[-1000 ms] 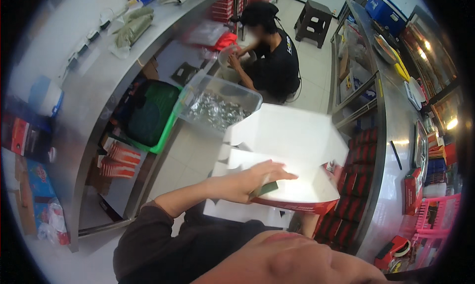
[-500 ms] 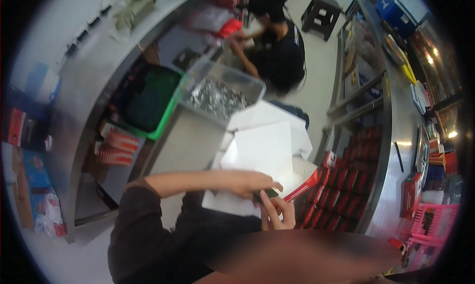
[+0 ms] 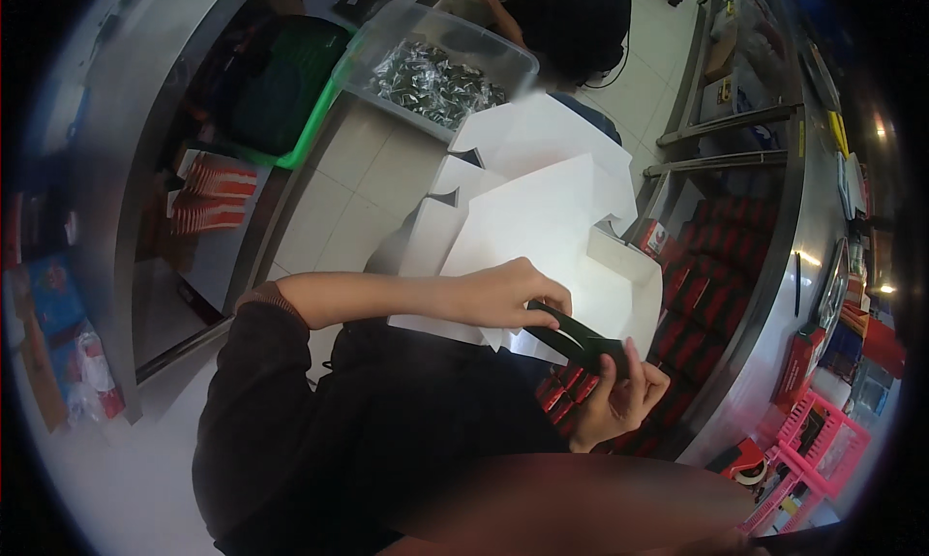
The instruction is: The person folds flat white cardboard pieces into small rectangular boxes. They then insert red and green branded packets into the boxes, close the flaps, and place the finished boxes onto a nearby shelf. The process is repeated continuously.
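Left hand (image 3: 503, 295) pinches the near-left end of a flat black piece (image 3: 579, 335), just in front of white folded cartons (image 3: 542, 208). Right hand (image 3: 619, 396) grip is clamped on its right end.

Pale tiled floor (image 3: 373, 174) between steel counters (image 3: 126, 120), shelving (image 3: 716, 140).

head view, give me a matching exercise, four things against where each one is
Things:
1 dark flat piece
2 clear tub
3 green crate
4 pink basket

Places:
A far lower right
B between both hands, in front of the white boxes
C under the steel counter, upper left
D on the floor, full of silvery packets

Pairs: 1-B, 2-D, 3-C, 4-A
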Demonstrator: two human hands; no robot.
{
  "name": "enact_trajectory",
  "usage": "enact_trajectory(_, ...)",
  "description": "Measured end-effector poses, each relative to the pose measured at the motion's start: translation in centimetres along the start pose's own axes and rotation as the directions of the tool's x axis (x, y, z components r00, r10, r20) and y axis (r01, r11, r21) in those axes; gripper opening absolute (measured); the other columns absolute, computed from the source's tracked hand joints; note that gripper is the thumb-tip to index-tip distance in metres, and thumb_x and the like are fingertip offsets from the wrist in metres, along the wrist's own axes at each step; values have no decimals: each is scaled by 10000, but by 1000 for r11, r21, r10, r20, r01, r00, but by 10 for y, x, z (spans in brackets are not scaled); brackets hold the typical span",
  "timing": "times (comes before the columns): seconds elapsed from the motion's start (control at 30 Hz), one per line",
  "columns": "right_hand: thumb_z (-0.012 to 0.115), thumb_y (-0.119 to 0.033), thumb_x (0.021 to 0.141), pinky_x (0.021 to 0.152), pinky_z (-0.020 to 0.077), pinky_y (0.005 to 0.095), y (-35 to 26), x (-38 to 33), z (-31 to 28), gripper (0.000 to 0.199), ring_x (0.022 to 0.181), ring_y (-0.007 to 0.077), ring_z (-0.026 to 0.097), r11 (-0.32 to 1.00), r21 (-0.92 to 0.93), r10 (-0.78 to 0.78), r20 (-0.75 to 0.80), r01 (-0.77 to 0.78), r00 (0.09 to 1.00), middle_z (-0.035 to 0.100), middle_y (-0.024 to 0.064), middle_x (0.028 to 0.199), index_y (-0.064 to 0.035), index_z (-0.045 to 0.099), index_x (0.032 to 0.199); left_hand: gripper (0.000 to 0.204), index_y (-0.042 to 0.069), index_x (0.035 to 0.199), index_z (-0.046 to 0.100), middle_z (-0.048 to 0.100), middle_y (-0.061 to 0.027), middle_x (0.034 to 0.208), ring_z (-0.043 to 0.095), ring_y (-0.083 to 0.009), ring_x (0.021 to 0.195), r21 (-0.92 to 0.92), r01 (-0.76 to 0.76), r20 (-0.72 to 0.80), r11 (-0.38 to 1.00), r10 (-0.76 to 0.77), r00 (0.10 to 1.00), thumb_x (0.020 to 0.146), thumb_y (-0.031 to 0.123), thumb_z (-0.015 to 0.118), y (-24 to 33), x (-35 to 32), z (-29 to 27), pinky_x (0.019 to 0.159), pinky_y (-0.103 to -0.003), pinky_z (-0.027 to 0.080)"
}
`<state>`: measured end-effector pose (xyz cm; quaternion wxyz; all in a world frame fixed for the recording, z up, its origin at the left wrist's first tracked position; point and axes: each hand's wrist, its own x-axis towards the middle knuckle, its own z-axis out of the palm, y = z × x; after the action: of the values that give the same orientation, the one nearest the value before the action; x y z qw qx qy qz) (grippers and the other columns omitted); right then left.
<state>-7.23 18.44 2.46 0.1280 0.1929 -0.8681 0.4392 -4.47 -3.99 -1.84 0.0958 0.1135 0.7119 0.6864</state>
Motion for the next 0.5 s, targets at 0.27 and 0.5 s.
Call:
enact_trajectory(0.27, 786, 55, 693, 657, 428, 293, -4, 18, -9, 545, 854, 190, 483, 982, -55, -116, 574, 180, 811, 468, 90, 1073, -132, 707, 1198, 217, -8, 1058, 639, 684, -176, 861, 671, -337, 761, 218, -265, 59, 939, 258, 964, 880, 114, 660, 13, -3, 4, 687, -392, 527)
enact_trajectory(0.5, 724, 131, 728, 574, 436, 378, 19, 21, 14, 326, 659, 204, 502, 729, 133, -637, -227, 672, 736, 502, 80, 960, -64, 609, 962, 159, 11, 1010, 658, 708, -141, 849, 703, -240, 741, 207, -55, -147, 977, 87, 985, 863, 70, 670, 59, -1, -17, 681, -346, 556)
